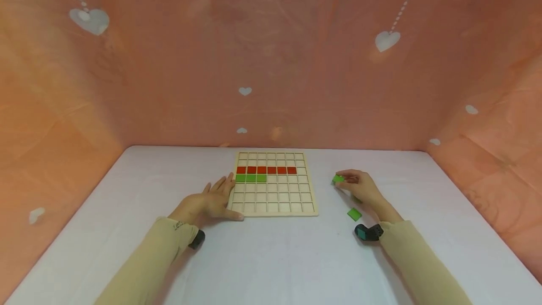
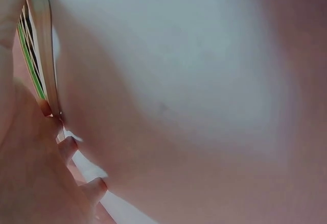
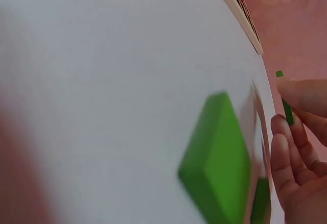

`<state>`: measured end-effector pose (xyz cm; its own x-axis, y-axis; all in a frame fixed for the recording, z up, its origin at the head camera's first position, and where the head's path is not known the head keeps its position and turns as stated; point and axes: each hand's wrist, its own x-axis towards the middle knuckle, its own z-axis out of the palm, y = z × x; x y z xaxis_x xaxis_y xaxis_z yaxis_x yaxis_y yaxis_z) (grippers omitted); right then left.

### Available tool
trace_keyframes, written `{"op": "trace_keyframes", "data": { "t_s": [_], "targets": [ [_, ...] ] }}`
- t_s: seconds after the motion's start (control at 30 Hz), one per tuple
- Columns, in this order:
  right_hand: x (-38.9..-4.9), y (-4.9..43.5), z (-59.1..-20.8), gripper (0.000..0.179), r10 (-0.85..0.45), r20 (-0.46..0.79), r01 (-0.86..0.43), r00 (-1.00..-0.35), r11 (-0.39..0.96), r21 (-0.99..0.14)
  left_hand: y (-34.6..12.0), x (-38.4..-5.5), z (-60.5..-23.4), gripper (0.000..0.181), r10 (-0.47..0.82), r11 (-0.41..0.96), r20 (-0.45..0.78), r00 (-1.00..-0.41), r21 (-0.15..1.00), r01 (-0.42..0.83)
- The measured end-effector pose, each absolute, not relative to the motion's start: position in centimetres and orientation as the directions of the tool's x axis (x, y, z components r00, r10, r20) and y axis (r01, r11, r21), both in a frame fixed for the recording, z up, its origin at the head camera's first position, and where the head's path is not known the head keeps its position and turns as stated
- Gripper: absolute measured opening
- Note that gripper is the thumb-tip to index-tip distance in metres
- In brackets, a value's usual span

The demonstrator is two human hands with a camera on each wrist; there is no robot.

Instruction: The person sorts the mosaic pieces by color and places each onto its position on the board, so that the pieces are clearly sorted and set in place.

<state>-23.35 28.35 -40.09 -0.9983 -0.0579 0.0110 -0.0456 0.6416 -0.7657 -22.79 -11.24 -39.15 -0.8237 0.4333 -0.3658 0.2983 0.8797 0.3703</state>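
A square wooden grid board [image 1: 315, 201] lies flat on the table. One of its rows holds several red tiles [image 1: 267, 170]; the row in front holds three green tiles [image 1: 251, 178] at its left end. Along the board's left edge rests my left hand [image 1: 213, 201], fingers extended and thumb at the near corner. To the right of the board, my right hand [image 1: 360, 187] pinches a green tile [image 1: 338, 179] between thumb and fingers. The right wrist view shows this held tile [image 3: 287, 104] edge-on. Nearer me lies a loose green tile [image 1: 354, 214], large and blurred in the right wrist view.
Another green piece [image 3: 260, 201] shows partly near the right hand in the right wrist view. A white cloth covers the table [image 1: 271, 262]. Behind it and at both sides hangs an orange-pink curtain [image 1: 271, 60] with white hearts.
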Motion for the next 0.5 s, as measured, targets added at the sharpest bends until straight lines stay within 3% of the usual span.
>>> {"op": "trace_keyframes", "data": {
  "t_s": [0.5],
  "targets": [
    [-24.8, 25.4, -40.4, 0.04, -0.059, -0.027, -0.011, -0.998, 0.561, -0.827, -11.2, -23.0, -39.5, 0.114, 0.441, 0.881, -0.359, -0.823, 0.346, 0.322]
  ]
}}
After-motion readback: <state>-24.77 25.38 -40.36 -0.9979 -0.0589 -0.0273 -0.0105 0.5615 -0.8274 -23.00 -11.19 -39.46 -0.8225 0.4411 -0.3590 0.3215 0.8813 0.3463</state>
